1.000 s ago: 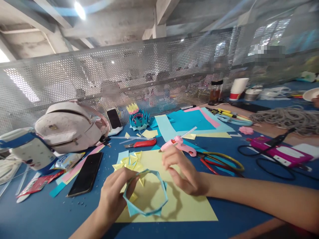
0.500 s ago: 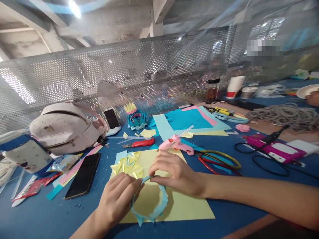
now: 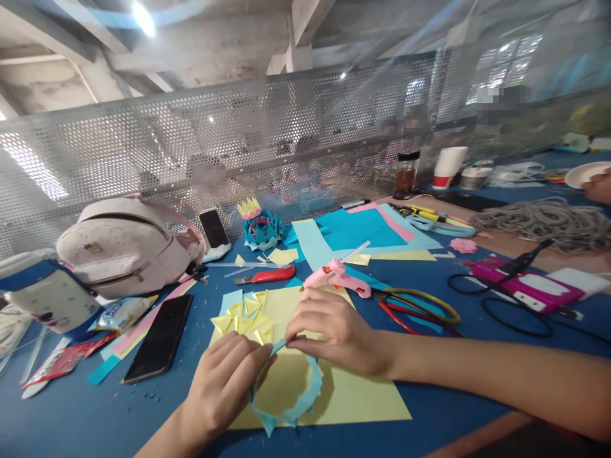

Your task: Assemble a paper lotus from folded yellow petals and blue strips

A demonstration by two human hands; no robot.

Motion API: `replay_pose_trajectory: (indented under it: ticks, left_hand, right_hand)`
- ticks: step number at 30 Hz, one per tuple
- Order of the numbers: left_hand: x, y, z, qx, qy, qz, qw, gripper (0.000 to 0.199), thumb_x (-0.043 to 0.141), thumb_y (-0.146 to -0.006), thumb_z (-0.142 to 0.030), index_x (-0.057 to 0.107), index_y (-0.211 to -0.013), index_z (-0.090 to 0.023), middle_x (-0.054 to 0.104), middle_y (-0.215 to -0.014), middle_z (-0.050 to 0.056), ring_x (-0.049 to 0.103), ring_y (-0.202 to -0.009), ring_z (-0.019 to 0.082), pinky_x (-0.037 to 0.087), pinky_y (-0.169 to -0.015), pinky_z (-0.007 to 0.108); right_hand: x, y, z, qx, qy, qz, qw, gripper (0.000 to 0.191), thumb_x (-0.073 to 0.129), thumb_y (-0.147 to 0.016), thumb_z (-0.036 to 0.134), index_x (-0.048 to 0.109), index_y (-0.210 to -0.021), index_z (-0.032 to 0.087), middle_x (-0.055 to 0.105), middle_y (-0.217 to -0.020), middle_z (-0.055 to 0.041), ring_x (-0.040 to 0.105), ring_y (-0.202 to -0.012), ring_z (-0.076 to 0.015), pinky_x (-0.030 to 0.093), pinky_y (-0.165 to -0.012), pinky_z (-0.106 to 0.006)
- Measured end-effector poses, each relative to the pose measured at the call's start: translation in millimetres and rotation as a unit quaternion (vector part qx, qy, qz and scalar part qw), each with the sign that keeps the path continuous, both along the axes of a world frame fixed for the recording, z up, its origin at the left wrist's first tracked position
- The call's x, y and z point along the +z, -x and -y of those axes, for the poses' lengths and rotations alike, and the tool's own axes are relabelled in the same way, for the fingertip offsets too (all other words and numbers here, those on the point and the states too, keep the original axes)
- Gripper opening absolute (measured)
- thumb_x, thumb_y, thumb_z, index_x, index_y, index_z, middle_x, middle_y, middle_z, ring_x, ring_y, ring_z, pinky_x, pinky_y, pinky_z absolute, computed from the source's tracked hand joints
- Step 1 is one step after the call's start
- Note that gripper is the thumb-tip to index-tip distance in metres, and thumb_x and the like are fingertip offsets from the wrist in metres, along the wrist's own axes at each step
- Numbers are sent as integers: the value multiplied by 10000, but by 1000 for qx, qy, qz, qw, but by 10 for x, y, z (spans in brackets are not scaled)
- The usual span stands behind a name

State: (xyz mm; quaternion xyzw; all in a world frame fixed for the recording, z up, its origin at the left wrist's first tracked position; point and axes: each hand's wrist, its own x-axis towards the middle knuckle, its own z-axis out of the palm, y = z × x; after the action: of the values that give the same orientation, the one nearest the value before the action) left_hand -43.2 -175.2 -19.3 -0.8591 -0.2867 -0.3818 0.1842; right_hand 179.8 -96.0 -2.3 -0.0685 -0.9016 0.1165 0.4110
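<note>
Light-blue folded paper makes up the ring [image 3: 315,387] between your hands, with small triangular points along its near edge. It sits over the lower part of a pale yellow sheet [image 3: 367,394], its opening turned up towards you; whether its underside touches the sheet, I cannot tell.

Your left hand [image 3: 222,380] closes on the far-left stretch of the rim, thumb and fingers drawn together, though the thumb is partly covered. Your right hand [image 3: 329,331] pinches the far edge just beside it, thumb against forefinger with only the paper between. A short piece of band shows between the two grips; the rest of the loop hangs clear of your fingers, curving towards you.

To work this stretch well, press evenly from both sides, level the two edges, and go gently: the thin band probably creases under a hard squeeze. Leave the loop round, and don't let your palms flatten its points.

Just beyond your left knuckles lie yellow folded pieces [image 3: 236,322]; mind they aren't swept aside. The pink glue gun [image 3: 353,283] rests past your right hand, its nozzle pointing left, so give its tip room. A red cutter [image 3: 274,274] lies farther off.
</note>
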Motion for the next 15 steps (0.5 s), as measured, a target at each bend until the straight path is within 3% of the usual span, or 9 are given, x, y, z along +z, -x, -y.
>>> replay_pose_trajectory:
  ticks: [9, 15]
  left_hand:
    - [-77, 59, -4, 14, 39, 23, 999, 203, 638, -850, -59, 612, -1039, -127, 670, -784, 66, 561, -665, 159, 449, -619, 297]
    - [-57, 43, 23, 41, 11, 37, 998, 215, 657, -832, -59, 643, -1031, -139, 672, -847, 86, 556, -700, 176, 430, -640, 311]
  right_hand:
    - [20, -18, 3, -9, -51, 4, 999, 90, 607, -930, 232, 664, -903, 167, 693, -813, -25, 519, -771, -163, 414, -758, -312]
    - [13, -14, 14, -16, -47, 2, 999, 120, 601, -935, 255, 669, -876, 174, 702, -802, -18, 512, -748, -163, 394, -725, -315]
